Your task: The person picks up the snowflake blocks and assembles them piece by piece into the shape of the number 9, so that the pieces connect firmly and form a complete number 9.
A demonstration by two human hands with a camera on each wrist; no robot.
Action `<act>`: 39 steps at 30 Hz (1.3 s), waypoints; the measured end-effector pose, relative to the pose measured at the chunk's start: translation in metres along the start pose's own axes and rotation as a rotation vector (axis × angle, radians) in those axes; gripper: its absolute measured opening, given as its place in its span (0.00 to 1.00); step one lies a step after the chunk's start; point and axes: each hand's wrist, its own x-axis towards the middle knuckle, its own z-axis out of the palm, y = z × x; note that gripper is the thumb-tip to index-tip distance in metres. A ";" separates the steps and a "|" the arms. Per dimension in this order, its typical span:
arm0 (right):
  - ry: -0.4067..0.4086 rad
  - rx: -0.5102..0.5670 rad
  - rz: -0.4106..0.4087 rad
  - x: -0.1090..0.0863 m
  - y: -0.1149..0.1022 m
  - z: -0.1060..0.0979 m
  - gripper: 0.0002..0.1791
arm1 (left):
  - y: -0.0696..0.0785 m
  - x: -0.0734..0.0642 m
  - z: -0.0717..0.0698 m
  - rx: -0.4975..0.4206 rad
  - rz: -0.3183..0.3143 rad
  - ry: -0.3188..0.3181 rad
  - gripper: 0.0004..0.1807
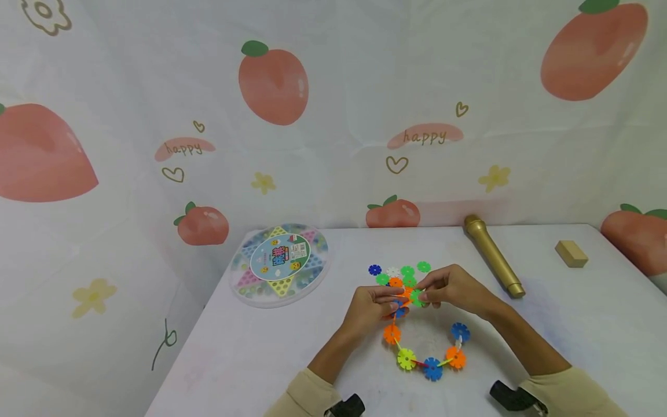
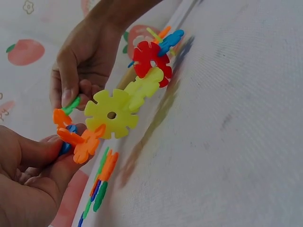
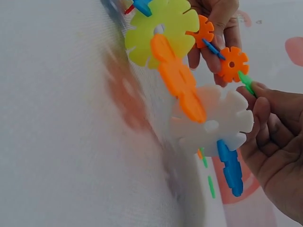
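Note:
A curved chain of slotted plastic snowflake discs hangs between the hands, with orange (image 1: 392, 334), yellow (image 1: 406, 359) and blue (image 1: 432, 369) discs among its links. My left hand (image 1: 365, 313) pinches a blue disc near one end of it. Beyond that blue disc sits an orange disc (image 3: 233, 64). With thumb and fingers, my right hand (image 1: 458, 291) pinches a green disc (image 3: 247, 84), whose edge meets the orange one; how deep the slots engage I cannot tell. At the chain's other end is a blue disc (image 3: 231, 169) fitted to a white disc (image 3: 213, 124).
Loose discs, among them a dark blue disc (image 1: 374, 270) and a green disc (image 1: 424, 266), lie behind the hands. A round clear game box (image 1: 280, 258) is at the back left. A gold microphone-shaped object (image 1: 494, 258) and a tan block (image 1: 571, 253) lie to the right.

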 end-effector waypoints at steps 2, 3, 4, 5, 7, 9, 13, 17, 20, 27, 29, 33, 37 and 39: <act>0.003 -0.007 -0.003 0.000 0.000 0.000 0.12 | 0.000 -0.001 0.000 0.023 0.005 0.000 0.14; 0.006 -0.004 0.002 0.000 0.000 0.001 0.11 | 0.000 -0.001 0.000 0.026 0.006 0.001 0.14; 0.009 -0.009 0.004 -0.001 0.000 0.001 0.11 | -0.001 -0.001 0.000 0.025 0.007 0.001 0.14; 0.010 -0.009 0.006 -0.001 0.000 0.001 0.11 | -0.001 -0.001 0.000 0.021 0.007 0.001 0.14; 0.010 -0.002 0.011 -0.001 -0.001 0.001 0.11 | -0.002 -0.001 0.001 0.010 0.010 -0.003 0.14; 0.010 0.014 0.012 0.000 -0.001 0.002 0.11 | -0.002 -0.001 0.002 -0.012 0.014 -0.004 0.14; 0.010 0.015 0.001 0.000 -0.001 0.003 0.11 | -0.002 -0.001 0.002 -0.022 0.026 -0.009 0.14; 0.008 0.016 0.009 0.000 0.000 0.003 0.11 | -0.003 -0.001 0.002 -0.029 0.028 -0.006 0.14; 0.004 0.019 0.013 0.001 0.000 0.004 0.11 | -0.003 -0.001 0.003 -0.034 0.027 -0.004 0.14; 0.003 -0.012 -0.006 0.001 0.000 0.005 0.09 | -0.002 -0.003 0.004 -0.013 0.030 0.011 0.13; 0.001 -0.014 -0.021 0.001 -0.001 0.005 0.08 | -0.002 -0.004 0.005 -0.010 0.029 0.019 0.13; -0.001 -0.010 -0.049 0.000 -0.003 0.005 0.08 | -0.002 -0.005 0.005 -0.016 0.023 0.030 0.13; -0.001 -0.020 -0.062 -0.001 -0.006 0.005 0.08 | -0.003 -0.004 0.006 -0.013 0.024 0.035 0.13; -0.001 -0.030 -0.061 0.000 -0.006 0.006 0.08 | -0.003 -0.004 0.006 -0.005 0.027 0.038 0.13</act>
